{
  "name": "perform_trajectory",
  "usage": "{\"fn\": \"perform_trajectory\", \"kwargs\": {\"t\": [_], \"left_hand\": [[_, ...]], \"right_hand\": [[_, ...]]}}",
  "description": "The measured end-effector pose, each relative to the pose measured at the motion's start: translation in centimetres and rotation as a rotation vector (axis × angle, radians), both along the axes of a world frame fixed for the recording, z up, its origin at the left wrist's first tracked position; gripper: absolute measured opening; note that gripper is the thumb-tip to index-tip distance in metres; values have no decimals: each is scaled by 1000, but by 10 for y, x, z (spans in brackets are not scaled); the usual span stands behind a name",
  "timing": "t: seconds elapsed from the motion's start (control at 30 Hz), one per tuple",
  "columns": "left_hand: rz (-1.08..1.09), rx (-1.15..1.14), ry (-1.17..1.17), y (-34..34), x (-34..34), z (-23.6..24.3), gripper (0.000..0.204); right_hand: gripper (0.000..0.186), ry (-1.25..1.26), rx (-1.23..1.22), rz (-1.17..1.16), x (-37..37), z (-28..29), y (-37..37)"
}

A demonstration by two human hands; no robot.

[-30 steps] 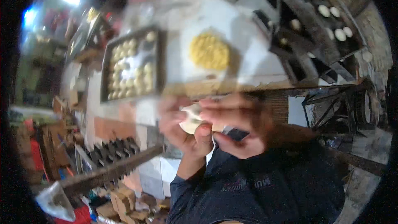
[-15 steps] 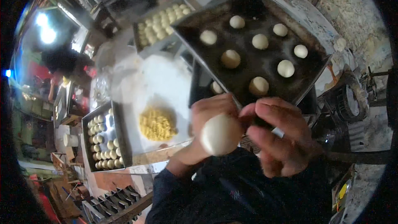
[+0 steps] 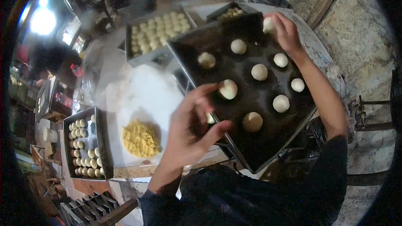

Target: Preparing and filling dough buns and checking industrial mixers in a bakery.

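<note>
A dough ball (image 3: 268,25) sits in the pinching fingers of the right hand (image 3: 287,36), over the far corner of the dark baking tray (image 3: 258,152); eight more lie spaced on it, so it looks partly filled. The left hand (image 3: 187,132) has its fingers spread, gripping nothing, over the tray's left edge. Left over on the tabletop (image 3: 155,87) are one yellow crumbly heap (image 3: 141,138), a left-hand tray (image 3: 105,144) of roughly two dozen balls and a rear tray (image 3: 144,59) too crowded to count.
</note>
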State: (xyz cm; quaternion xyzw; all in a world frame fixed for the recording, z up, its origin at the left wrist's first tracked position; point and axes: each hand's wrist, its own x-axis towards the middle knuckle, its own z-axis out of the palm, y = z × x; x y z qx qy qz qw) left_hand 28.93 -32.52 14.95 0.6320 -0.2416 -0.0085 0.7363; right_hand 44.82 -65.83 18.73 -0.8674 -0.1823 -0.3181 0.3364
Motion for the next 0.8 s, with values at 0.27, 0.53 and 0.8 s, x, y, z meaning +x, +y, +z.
{"fn": "perform_trajectory", "kwargs": {"t": [0.27, 0.53, 0.8], "left_hand": [[706, 69, 161, 166, -86, -70, 28], [998, -78, 201, 265, -218, -138, 27], [819, 389, 77, 287, -385, -97, 32]], "right_hand": [[63, 575, -571, 1, 76, -73, -11], [37, -340, -391, -4, -8, 43, 126], [30, -303, -635, 1150, -242, 17, 450]]}}
